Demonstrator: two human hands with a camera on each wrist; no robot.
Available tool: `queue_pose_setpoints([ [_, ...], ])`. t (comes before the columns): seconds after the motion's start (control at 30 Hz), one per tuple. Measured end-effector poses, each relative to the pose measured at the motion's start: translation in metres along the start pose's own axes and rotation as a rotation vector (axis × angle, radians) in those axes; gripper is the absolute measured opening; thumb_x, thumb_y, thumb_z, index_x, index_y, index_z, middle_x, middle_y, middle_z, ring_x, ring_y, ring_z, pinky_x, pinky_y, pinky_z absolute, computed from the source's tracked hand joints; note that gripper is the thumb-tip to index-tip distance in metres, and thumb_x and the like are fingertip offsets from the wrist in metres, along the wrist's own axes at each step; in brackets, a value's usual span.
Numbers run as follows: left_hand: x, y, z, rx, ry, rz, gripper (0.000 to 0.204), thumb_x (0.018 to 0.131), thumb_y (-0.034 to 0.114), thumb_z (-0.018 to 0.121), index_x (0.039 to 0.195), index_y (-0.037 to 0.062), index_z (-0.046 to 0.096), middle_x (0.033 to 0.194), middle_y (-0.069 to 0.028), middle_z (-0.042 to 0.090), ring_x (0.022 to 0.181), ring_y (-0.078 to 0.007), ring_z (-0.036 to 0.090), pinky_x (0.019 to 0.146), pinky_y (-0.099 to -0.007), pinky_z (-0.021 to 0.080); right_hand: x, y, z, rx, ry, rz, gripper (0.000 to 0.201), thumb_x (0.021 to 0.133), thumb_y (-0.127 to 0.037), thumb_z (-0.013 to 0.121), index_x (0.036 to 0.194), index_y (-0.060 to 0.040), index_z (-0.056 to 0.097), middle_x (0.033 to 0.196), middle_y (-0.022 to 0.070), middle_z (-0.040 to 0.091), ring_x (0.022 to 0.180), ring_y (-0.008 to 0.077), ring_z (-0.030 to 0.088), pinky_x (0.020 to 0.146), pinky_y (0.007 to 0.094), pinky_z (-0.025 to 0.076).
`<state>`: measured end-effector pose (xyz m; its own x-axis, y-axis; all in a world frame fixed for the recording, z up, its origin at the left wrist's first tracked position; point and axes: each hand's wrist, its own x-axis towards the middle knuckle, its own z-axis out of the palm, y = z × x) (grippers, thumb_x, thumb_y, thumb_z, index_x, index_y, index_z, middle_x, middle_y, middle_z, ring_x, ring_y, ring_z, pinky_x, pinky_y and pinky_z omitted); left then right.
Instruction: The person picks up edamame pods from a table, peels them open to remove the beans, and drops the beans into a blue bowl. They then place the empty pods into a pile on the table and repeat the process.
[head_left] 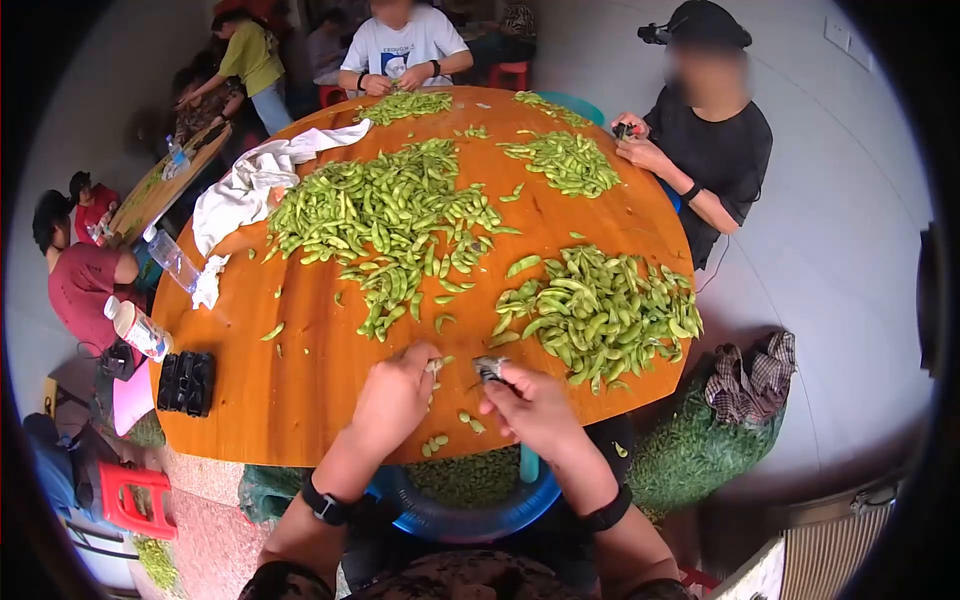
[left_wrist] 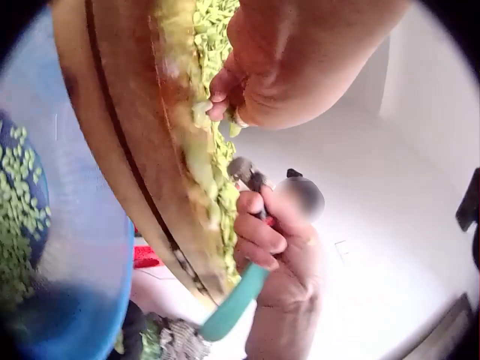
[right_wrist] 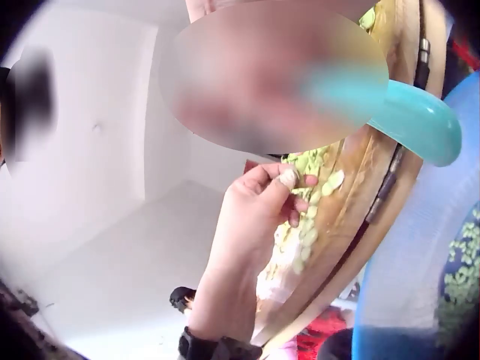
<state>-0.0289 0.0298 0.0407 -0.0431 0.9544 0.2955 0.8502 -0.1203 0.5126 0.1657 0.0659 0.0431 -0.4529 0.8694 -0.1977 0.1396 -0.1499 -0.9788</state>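
Note:
Over the near edge of the wooden table (head_left: 240, 420), my left hand (head_left: 390, 398) pinches a small green soybean pod (left_wrist: 236, 129) between thumb and fingers. My right hand (head_left: 540, 410) grips pruning shears with a dark metal head (left_wrist: 241, 168) and a turquoise handle (left_wrist: 234, 304). The shears' head points toward the left hand, a short gap away. A few loose pods (head_left: 470, 420) lie on the table between and below the hands. Beneath, a blue basin (head_left: 415, 520) holds many green pieces. In the right wrist view a blurred patch covers much of the right hand.
A big pod heap (head_left: 380, 205) fills the table's middle; another heap (head_left: 610, 315) lies at right. At left are a white cloth (head_left: 240, 195), bottles (head_left: 140, 328) and a black case (head_left: 186, 384). Two people sit across the table. A full green sack (head_left: 700, 460) stands at right.

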Motion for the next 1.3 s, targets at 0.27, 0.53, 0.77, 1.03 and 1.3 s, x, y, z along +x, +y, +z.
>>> queue_pose_setpoints([
  [0.27,-0.013,0.0,0.013,-0.628,0.011,-0.064,0.029,0.083,-0.009,0.059,0.111,0.0007,0.063,0.094,-0.0071,0.063,0.078,-0.0123,0.064,0.068,-0.0239,0.053,-0.003,-0.003,0.013,0.284,-0.118,0.104,0.018,0.096,-0.013,0.053,0.108,-0.0013,0.06,0.073,0.0013,0.058,0.051,0.0043,0.047,0.044,0.0204,0.038],
  [0.53,-0.021,0.015,0.008,-0.546,0.035,-0.132,0.029,0.08,-0.008,0.064,0.107,0.0009,0.067,0.093,-0.006,0.063,0.075,-0.01,0.062,0.066,-0.0216,0.051,-0.007,-0.002,0.015,0.276,-0.14,0.087,0.018,0.096,-0.012,0.052,0.109,-0.0014,0.06,0.073,0.0011,0.057,0.053,0.0042,0.048,0.045,0.0199,0.038],
  [0.77,-0.026,0.021,0.012,-0.372,0.13,-0.012,0.029,0.077,-0.006,0.061,0.105,0.0008,0.067,0.087,-0.0094,0.064,0.067,-0.0135,0.063,0.061,-0.0231,0.05,-0.006,0.016,0.018,0.201,-0.095,-0.011,0.022,0.096,-0.01,0.052,0.116,-0.0056,0.06,0.073,-0.002,0.056,0.054,0.0037,0.047,0.048,0.0198,0.039],
  [1.03,-0.033,0.022,0.021,-0.583,0.139,-0.077,0.028,0.084,-0.006,0.056,0.108,0.0011,0.066,0.087,-0.0081,0.063,0.069,-0.014,0.064,0.063,-0.0252,0.051,-0.004,0.013,0.011,0.515,-0.15,0.165,0.014,0.094,-0.011,0.055,0.105,-0.0101,0.063,0.07,-0.004,0.052,0.051,0.0027,0.041,0.042,0.0197,0.031],
  [1.3,-0.033,0.012,0.026,-1.059,0.037,-0.254,0.025,0.091,-0.008,0.053,0.114,-0.0027,0.061,0.1,-0.0067,0.065,0.086,-0.0142,0.067,0.077,-0.0267,0.056,-0.007,0.004,0.01,0.543,-0.196,0.21,0.014,0.093,-0.009,0.056,0.105,-0.0106,0.063,0.069,-0.0041,0.052,0.051,0.0026,0.04,0.043,0.0197,0.03],
])
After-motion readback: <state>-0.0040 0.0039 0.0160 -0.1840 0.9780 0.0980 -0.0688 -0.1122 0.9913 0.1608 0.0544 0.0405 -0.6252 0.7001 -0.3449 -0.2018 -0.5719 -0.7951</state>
